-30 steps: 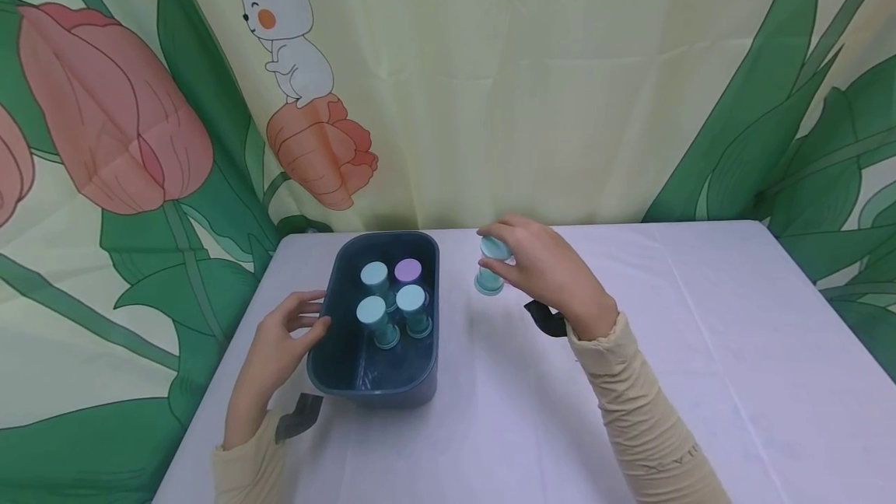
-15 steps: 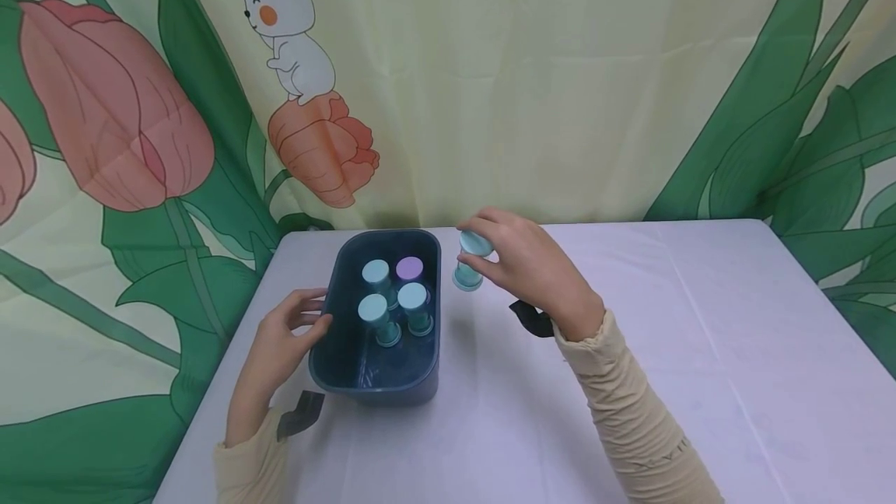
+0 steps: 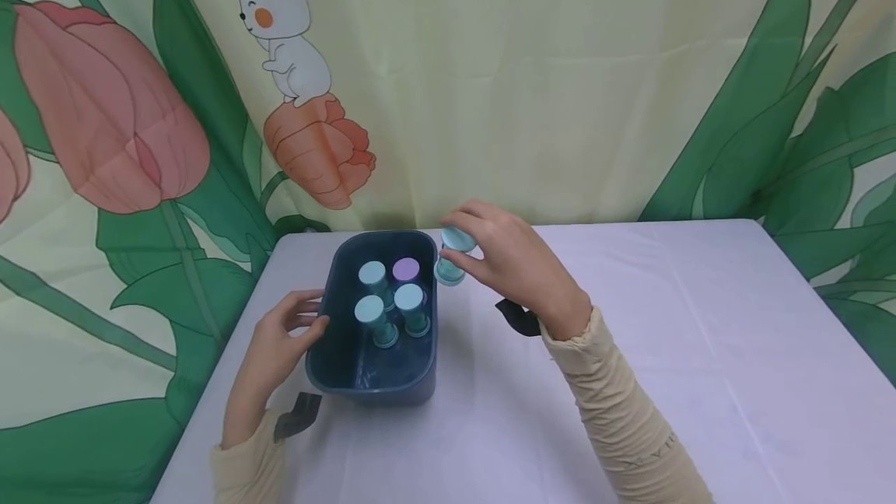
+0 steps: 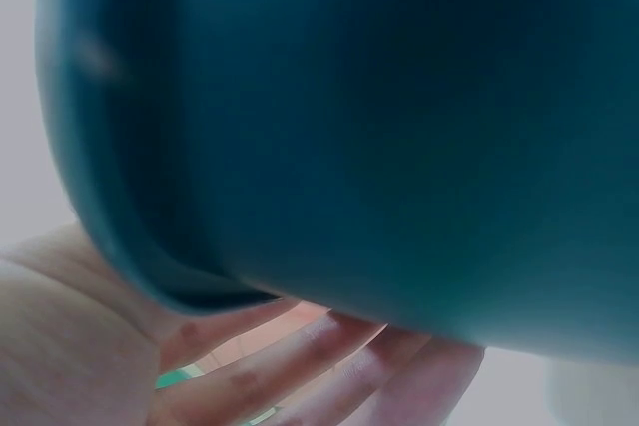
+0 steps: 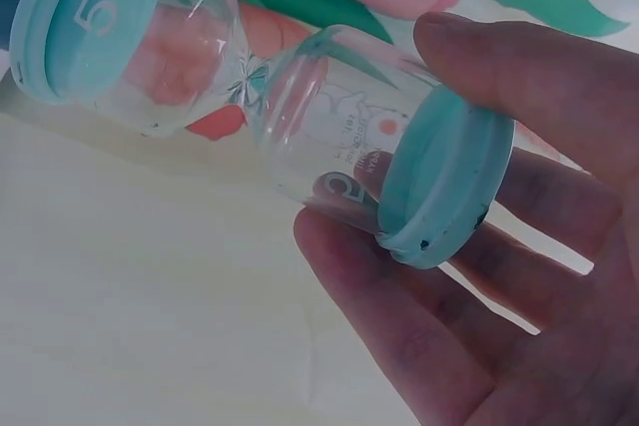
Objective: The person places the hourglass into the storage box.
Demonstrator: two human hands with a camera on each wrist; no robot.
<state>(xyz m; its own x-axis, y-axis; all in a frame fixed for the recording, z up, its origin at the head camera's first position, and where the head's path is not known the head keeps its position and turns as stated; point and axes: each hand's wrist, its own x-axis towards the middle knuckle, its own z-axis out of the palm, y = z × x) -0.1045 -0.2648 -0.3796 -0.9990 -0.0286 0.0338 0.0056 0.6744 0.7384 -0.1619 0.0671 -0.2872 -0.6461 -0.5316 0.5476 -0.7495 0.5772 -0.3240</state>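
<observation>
Head view: 4 sand timers (image 3: 387, 298) already stand in the dark tub (image 3: 336, 368). The right hand (image 3: 514, 263) pinches a 5th timer (image 3: 451, 255) in the air at the tub's right rim. The left hand (image 3: 276, 344), fingers relaxed, rests against the tub's left wall.

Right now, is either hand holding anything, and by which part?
The right hand pinches a teal-capped hourglass timer by one end cap. The left hand rests against the outer wall of the dark blue bin, gripping nothing.
</observation>
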